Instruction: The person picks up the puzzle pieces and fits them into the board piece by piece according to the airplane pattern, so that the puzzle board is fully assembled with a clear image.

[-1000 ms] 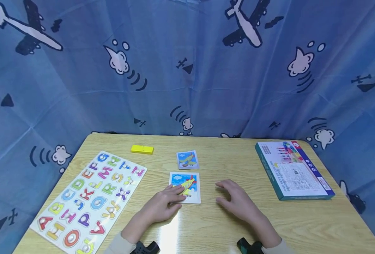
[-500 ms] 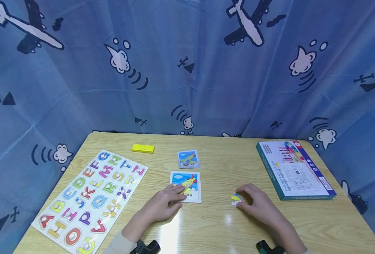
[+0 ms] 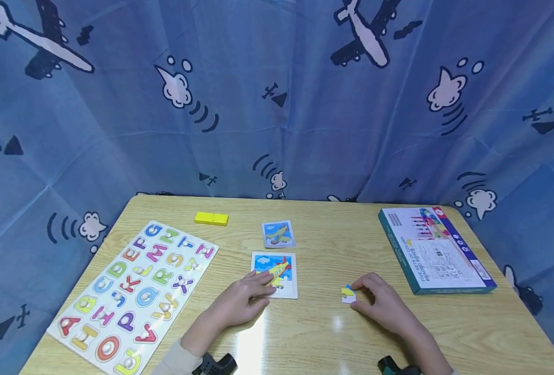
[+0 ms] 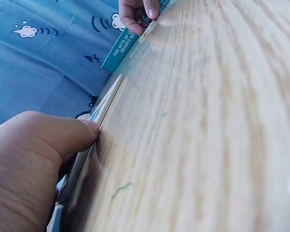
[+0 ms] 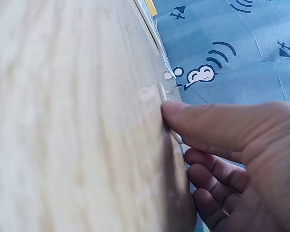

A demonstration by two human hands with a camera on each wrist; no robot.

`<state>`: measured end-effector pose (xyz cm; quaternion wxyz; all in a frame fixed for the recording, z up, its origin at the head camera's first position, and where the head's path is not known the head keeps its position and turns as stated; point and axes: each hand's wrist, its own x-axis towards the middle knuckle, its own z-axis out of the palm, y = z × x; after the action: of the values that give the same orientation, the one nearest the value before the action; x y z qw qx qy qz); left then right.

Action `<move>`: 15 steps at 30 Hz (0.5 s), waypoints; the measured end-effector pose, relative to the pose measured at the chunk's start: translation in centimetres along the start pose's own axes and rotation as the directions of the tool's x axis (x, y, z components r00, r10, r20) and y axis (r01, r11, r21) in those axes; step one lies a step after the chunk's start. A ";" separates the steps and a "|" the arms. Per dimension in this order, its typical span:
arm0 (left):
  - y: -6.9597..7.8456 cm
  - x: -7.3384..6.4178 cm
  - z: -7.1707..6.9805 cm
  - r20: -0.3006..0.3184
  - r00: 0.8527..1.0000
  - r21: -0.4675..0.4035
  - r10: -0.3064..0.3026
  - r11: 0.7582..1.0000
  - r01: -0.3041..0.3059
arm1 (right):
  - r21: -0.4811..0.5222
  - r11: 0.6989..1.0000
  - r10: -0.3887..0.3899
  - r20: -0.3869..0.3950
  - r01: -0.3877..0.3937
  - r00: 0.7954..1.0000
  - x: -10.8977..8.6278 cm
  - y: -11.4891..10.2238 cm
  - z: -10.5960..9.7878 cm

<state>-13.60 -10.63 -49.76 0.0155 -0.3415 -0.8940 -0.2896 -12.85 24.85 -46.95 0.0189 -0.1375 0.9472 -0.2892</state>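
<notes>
A small jigsaw puzzle in a white-edged tray (image 3: 295,278) shows a yellow and red airplane on blue sky. My left hand (image 3: 241,300) rests on its lower left part, fingers nearly straight, hiding that part. In the left wrist view the thumb (image 4: 82,133) touches the tray's edge. To the right, my right hand (image 3: 382,302) pinches a loose yellow, blue and white puzzle piece (image 3: 348,295) between thumb and index finger, at the table surface. In the right wrist view the thumb (image 5: 183,118) covers most of that piece. A matching airplane picture card (image 3: 278,234) lies behind the puzzle.
On the left lies a white alphabet peg board (image 3: 131,299) with colourful letters. A yellow block (image 3: 211,219) sits near the back edge. At the right is a flat teal-sided box (image 3: 436,255). A blue airplane-print curtain (image 3: 239,104) hangs behind the table.
My right hand has moved rightward over the last second. The puzzle piece, not visible at first, now shows at its fingertips. My left hand has stayed on the puzzle.
</notes>
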 end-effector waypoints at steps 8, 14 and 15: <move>0.0 0.0 0.0 -0.006 1.000 -0.006 -0.004 1.000 0.004 | 0.004 1.000 -0.014 -0.008 0.014 1.000 0.0 0.4 0.2; 0.0 0.0 0.0 0.000 1.000 -0.014 -0.006 1.000 0.006 | -0.005 1.000 -0.025 -0.025 0.025 0.999 -0.1 0.5 0.4; 0.0 0.0 0.0 -0.003 1.000 -0.013 -0.003 1.000 0.003 | -0.008 1.000 -0.025 -0.030 0.025 0.999 -0.1 0.5 0.4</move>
<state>-13.58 -10.62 -49.71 0.0142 -0.3397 -0.8927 -0.2959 -12.87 25.04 -47.59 0.0004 -0.1448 0.9467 -0.2877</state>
